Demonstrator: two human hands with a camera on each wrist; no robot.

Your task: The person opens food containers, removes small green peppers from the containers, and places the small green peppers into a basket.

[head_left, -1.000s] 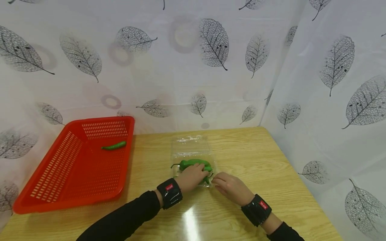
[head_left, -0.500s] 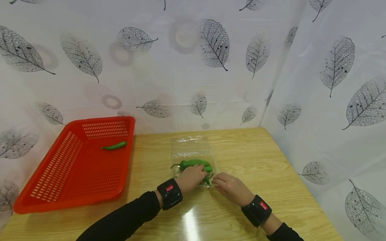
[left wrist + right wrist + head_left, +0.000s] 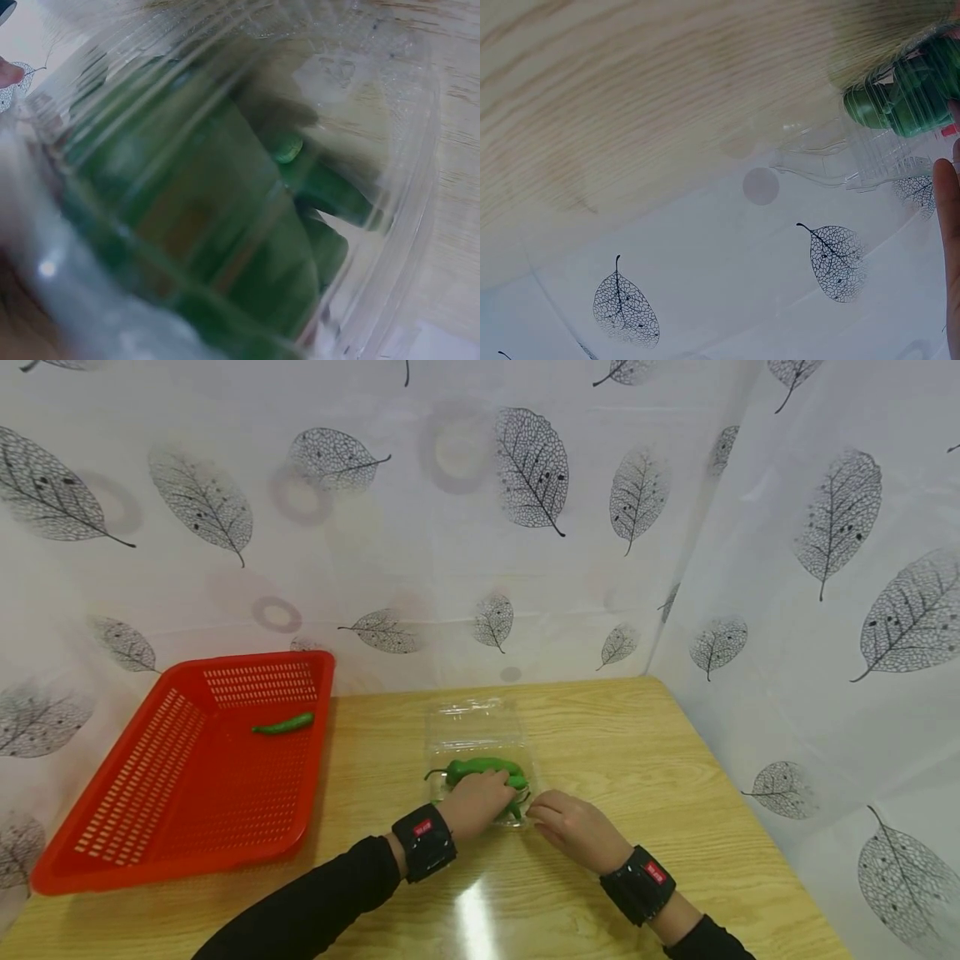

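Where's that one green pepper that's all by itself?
In the head view, the lone pepper lies inside the red basket at the picture's left, near the basket's far right corner.

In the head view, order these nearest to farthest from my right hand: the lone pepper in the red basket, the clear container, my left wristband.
1. Clear container, just left of your right hand.
2. Left wristband, farther left.
3. Lone pepper, farthest left, inside the red basket.

A wooden table [image 3: 615, 735] bears a red basket [image 3: 217, 793] and clear box [image 3: 477, 724]
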